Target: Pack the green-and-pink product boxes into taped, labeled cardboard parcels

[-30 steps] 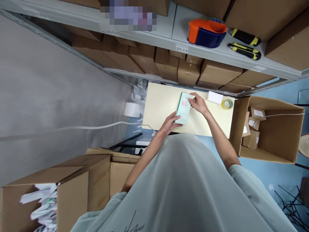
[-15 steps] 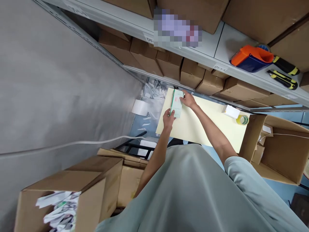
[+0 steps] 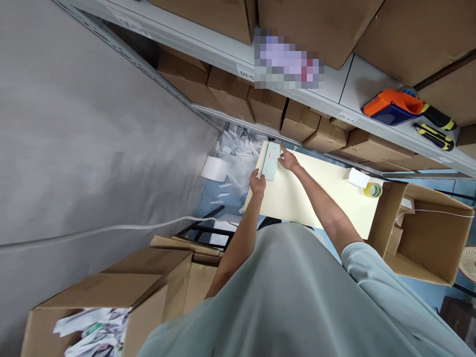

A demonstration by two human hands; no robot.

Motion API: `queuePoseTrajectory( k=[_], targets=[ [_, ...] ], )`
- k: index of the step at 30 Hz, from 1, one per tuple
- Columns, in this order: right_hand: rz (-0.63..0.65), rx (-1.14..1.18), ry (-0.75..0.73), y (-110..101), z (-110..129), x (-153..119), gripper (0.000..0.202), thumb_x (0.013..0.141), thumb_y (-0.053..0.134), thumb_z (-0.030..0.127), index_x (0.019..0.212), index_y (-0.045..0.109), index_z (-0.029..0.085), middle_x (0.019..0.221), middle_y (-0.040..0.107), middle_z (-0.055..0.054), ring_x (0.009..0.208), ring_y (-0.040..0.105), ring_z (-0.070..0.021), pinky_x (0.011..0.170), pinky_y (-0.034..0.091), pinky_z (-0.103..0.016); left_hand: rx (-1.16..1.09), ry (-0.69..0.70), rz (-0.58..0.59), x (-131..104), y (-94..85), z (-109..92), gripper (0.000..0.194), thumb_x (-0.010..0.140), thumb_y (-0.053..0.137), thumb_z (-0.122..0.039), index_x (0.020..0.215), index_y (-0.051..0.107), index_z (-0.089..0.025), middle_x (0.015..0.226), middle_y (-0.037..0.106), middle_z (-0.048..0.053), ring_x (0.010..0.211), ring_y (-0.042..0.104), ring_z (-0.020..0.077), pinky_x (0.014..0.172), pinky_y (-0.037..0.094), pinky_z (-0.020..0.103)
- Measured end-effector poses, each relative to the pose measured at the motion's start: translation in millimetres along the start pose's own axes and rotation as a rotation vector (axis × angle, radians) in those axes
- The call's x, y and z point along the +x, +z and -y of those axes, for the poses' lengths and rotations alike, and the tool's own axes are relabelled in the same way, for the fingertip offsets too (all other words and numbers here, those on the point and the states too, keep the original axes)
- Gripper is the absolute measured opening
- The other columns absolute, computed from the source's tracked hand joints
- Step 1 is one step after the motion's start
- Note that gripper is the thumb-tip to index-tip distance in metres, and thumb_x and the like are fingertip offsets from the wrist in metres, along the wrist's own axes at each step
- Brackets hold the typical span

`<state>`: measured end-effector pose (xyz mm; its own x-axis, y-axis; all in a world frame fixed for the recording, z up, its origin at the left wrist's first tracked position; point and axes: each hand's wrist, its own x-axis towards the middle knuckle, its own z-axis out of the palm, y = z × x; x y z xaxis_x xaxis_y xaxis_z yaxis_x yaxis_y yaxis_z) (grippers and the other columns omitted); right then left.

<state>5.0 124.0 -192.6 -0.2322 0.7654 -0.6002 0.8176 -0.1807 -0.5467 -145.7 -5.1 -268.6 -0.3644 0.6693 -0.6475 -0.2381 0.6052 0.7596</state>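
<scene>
A flat, pale green box with a small reddish mark lies at the left end of the cream tabletop. My left hand is by the box's near left corner, fingers partly apart and not wrapped round it. On the box's right side is my right hand, its index finger stretched out and the other fingers loosely bent. Whether either hand still touches the box's edge is too small to tell.
A white box and a yellow-green tape roll sit at the table's right end. Beyond stands an open carton. Paper scraps lie at left. A shelf above holds an orange-and-blue tool and a utility knife.
The green box has gone from being held tilted, green side edge showing, to lying flat on the table. My hands have loosened from it. The view has shifted slightly.
</scene>
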Motion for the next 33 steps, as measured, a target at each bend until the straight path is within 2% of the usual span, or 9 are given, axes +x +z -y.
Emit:
queuePoseTrajectory(
  k=[4,9,13,17,21,25,28,33],
  targets=[
    [-0.094,0.041,-0.029,-7.1,-2.2,-20.5,0.068,0.093,0.075,0.038,0.157,0.065,0.018,0.138,0.081,-0.017,0.125,0.078,-0.0339,0.119,0.058,-0.051,0.05,0.062,-0.214,-13.3,-9.0,-31.6,0.04,0.085,0.073,-0.018,0.125,0.072,-0.02,0.145,0.073,0.016,0.146,0.065,0.0266,0.126,0.052,0.042],
    [-0.175,0.216,-0.163,-21.1,-15.5,-64.5,0.06,0.093,0.059,0.026,0.152,0.067,0.02,0.121,0.084,-0.008,0.096,0.08,-0.0224,0.106,0.063,-0.045,0.025,0.22,-0.272,-50.3,-21.9,-68.0,0.042,0.089,0.066,-0.014,0.131,0.073,-0.019,0.148,0.072,0.016,0.131,0.072,0.0244,0.117,0.057,0.037],
    [-0.219,0.349,-0.252,-30.3,-33.0,-112.5,0.053,0.092,0.06,0.036,0.141,0.07,0.018,0.112,0.084,-0.008,0.093,0.079,-0.0215,0.102,0.064,-0.044,-0.013,0.333,-0.258,-95.2,-25.9,-84.5,0.042,0.093,0.062,-0.016,0.134,0.072,-0.02,0.141,0.075,0.013,0.126,0.072,0.0236,0.116,0.058,0.035],
    [-0.201,0.456,-0.307,-38.0,-48.0,-159.1,0.051,0.09,0.067,0.053,0.127,0.074,0.018,0.11,0.085,-0.011,0.094,0.083,-0.025,0.098,0.066,-0.048,-0.036,0.43,-0.302,-151.9,-20.6,-89.6,0.038,0.095,0.061,-0.016,0.129,0.075,-0.02,0.137,0.076,0.012,0.112,0.074,0.0226,0.111,0.06,0.035],
    [-0.157,0.506,-0.406,-44.0,-54.2,-199.2,0.051,0.09,0.074,0.061,0.121,0.076,0.021,0.111,0.086,-0.012,0.096,0.084,-0.0276,0.099,0.068,-0.051,-0.052,0.56,-0.391,-217.4,-18.7,-78.5,0.035,0.093,0.059,-0.013,0.122,0.078,-0.021,0.129,0.077,0.009,0.095,0.071,0.0192,0.098,0.061,0.032],
    [-0.092,0.484,-0.533,-39.2,-50.5,-232.1,0.046,0.095,0.075,0.063,0.119,0.079,0.024,0.112,0.087,-0.013,0.098,0.086,-0.0292,0.098,0.07,-0.052,-0.054,0.605,-0.561,-285.8,-31.6,-49.6,0.032,0.091,0.062,-0.014,0.116,0.081,-0.023,0.123,0.076,0.009,0.093,0.069,0.0195,0.095,0.059,0.033],
    [-0.008,0.459,-0.611,-23.7,-43.2,-253.3,0.044,0.099,0.074,0.063,0.119,0.08,0.025,0.114,0.087,-0.013,0.101,0.086,-0.0302,0.1,0.07,-0.053,-0.03,0.574,-0.713,-336.3,-50.1,-22.0,0.03,0.092,0.064,-0.019,0.116,0.082,-0.024,0.119,0.075,0.009,0.096,0.068,0.0216,0.094,0.058,0.035],
    [0.171,0.44,-0.706,18.2,-25.3,-290.7,0.042,0.1,0.076,0.062,0.12,0.082,0.026,0.115,0.087,-0.012,0.104,0.087,-0.0314,0.104,0.07,-0.056,0.016,0.592,-0.943,-415.5,-82.4,22.9,0.028,0.094,0.063,-0.022,0.114,0.083,-0.025,0.11,0.075,0.007,0.091,0.066,0.021,0.089,0.057,0.034]
  ],
)
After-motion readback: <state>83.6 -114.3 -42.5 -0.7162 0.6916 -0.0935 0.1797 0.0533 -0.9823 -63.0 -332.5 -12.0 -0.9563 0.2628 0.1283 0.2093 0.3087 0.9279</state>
